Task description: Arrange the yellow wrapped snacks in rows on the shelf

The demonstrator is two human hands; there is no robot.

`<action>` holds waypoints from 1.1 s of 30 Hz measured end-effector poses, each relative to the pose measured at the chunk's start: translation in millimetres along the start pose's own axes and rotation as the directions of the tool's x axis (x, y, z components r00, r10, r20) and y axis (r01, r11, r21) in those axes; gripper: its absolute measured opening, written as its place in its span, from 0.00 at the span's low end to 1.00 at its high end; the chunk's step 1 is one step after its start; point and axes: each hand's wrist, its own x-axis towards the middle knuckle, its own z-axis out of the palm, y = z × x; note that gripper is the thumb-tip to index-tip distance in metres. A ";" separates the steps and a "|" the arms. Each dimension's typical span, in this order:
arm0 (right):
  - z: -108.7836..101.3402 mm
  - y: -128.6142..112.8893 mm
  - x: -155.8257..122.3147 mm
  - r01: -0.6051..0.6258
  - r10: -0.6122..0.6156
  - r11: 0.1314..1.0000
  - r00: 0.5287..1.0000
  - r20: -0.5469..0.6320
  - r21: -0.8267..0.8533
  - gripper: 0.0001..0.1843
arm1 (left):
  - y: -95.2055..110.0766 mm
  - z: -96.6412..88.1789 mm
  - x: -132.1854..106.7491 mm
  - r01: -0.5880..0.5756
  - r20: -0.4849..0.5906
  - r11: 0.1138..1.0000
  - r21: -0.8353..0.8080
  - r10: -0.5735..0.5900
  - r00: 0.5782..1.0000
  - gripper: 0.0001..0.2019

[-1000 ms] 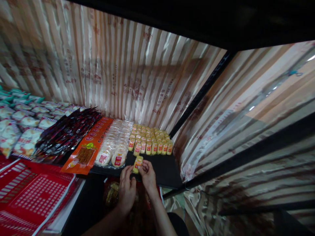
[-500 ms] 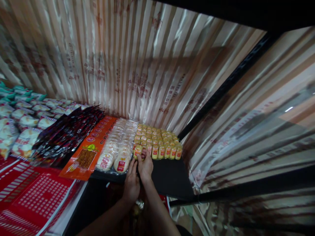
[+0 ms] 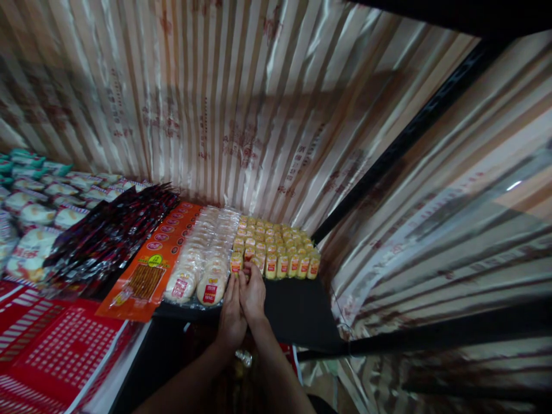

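Note:
Small yellow wrapped cakes (image 3: 282, 265) with red labels stand in close rows on the black shelf. My right hand (image 3: 253, 292) is at the front left of these rows, its fingers bent and close together. Anything between them is hidden. The front-left yellow cake packet (image 3: 236, 263) stands just beyond my fingertips. My left hand (image 3: 233, 315) lies beside the right one, the two touching, with its fingers stretched forward below that packet. Immediately to the left are two rows of round white packaged cakes (image 3: 210, 287) in clear wrappers.
An orange packet of brown sticks (image 3: 144, 282) and dark shiny packets (image 3: 112, 236) lie further left, then white bags (image 3: 34, 253). A red basket (image 3: 73, 339) is at lower left. The black shelf (image 3: 293, 310) meets a slanting black post (image 3: 388, 155); pleated sheeting (image 3: 194, 103) hangs behind.
My hands have come together at the front left. The front-left yellow packet, at my right fingers before, now stands upright with its label uncovered. The view has shifted slightly.

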 end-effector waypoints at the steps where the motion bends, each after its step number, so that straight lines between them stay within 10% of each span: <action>1: -1.5 2.2 -2.1 0.032 -0.032 0.999 0.999 -0.016 0.002 0.14 | 0.6 0.0 0.1 -0.002 0.010 1.000 0.017 0.002 1.000 0.27; 7: -8.0 23.1 -20.4 -0.064 0.026 0.982 0.977 -0.210 -0.179 0.16 | -0.2 1.7 1.1 -0.003 0.007 0.997 0.076 0.002 1.000 0.29; 33: -0.6 45.2 -18.7 0.053 -0.060 0.994 0.995 -0.076 -0.094 0.22 | 1.5 6.0 5.6 -0.159 -0.003 0.890 0.427 0.177 0.984 0.27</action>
